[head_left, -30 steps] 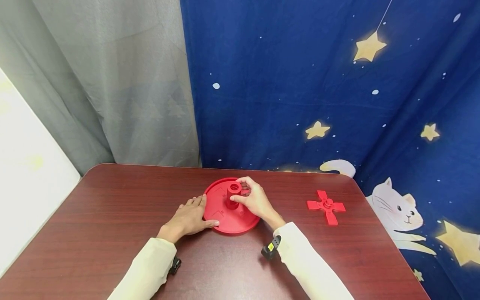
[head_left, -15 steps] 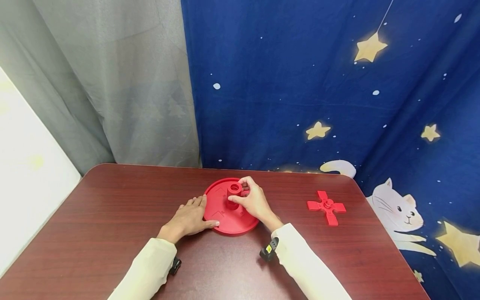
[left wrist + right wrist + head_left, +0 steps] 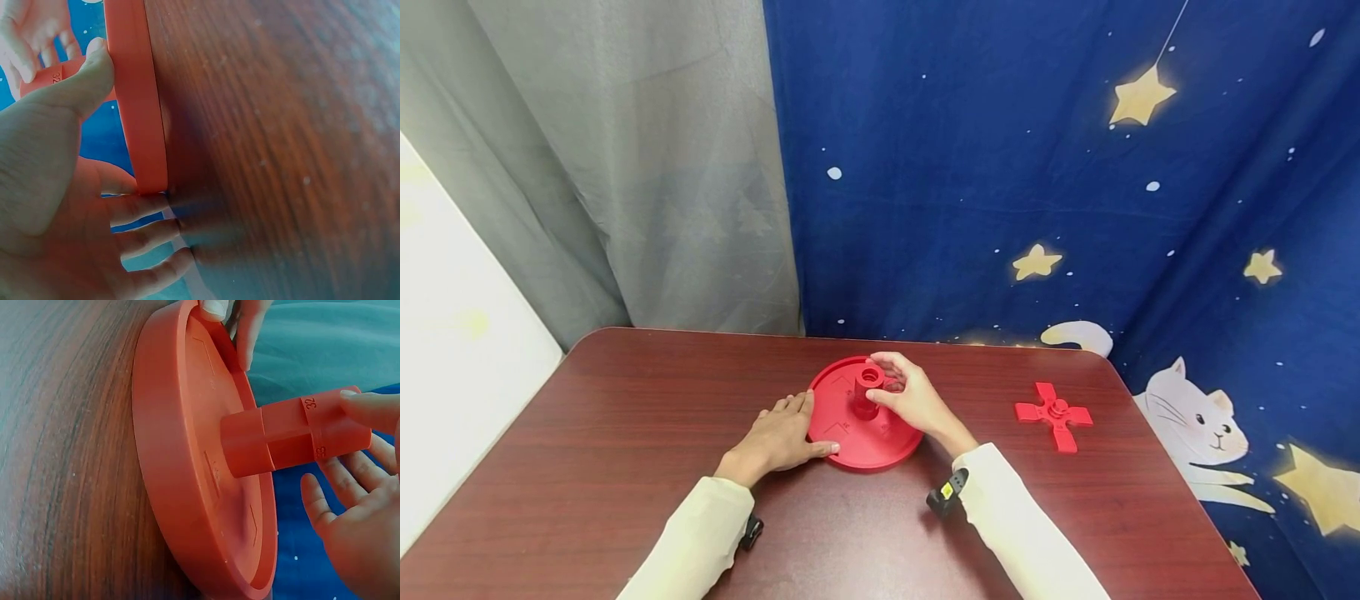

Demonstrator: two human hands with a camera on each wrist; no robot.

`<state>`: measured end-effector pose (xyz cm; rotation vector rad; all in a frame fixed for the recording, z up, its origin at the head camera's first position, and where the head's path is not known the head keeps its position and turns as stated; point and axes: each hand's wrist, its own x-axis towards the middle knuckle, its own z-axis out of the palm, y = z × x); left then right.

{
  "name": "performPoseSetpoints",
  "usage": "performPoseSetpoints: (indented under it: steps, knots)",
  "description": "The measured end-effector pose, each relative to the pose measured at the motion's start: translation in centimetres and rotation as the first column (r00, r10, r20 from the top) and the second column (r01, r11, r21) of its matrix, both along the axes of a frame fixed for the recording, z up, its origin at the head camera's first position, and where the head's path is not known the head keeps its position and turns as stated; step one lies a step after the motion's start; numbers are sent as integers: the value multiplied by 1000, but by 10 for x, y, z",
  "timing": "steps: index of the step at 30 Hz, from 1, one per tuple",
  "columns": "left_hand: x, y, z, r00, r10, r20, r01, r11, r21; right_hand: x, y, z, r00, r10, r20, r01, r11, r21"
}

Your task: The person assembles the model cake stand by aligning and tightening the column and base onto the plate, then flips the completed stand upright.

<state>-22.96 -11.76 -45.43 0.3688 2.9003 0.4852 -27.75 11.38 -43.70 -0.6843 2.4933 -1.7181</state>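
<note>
Post (image 3: 862, 402) stands upright on a round red tray (image 3: 829, 404); right hand (image 3: 916, 403) holds it; left hand (image 3: 779, 435), spread wide, touches the tray.

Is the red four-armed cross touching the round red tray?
Apart: the head view shows brown wood-grain tabletop between the red four-armed cross and the tray.

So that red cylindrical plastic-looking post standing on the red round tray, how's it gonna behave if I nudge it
The red cylindrical post will probably stay stiff: its edges look crisp. Being tall and narrow, it may tip, unless it's fixed to the red round tray beneath; that I can't see. Laid down, its rounded sides could let it roll.
</note>
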Motion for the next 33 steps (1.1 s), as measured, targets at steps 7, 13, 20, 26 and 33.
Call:
performPoseSetpoints:
  steps: [7, 13, 20, 26, 33]
  knots:
    - [0, 1, 1, 1000, 3, 3, -3, 1000, -1, -4, -1, -4, 1000, -2, 9, 2, 1000, -10]
    - [0, 1, 1, 1000, 2, 7, -2, 1000, -2, -2, -3, -4, 999, -38, -9, 38, 999, -15]
    - [1, 0, 0, 1000, 0, 13, 0, 1000, -4, -2, -6, -6, 995, -97, -28, 98, 994, 36]
    - [0, 0, 1, 1000, 1, 10, -1, 1000, -7, -2, -8, -8, 990, -134, -36, 135, 989, 53]
    - [-1, 0, 0, 1000, 7, 14, -7, 1000, -11, 0, -9, -7, 986, -167, -29, 169, 981, 90]
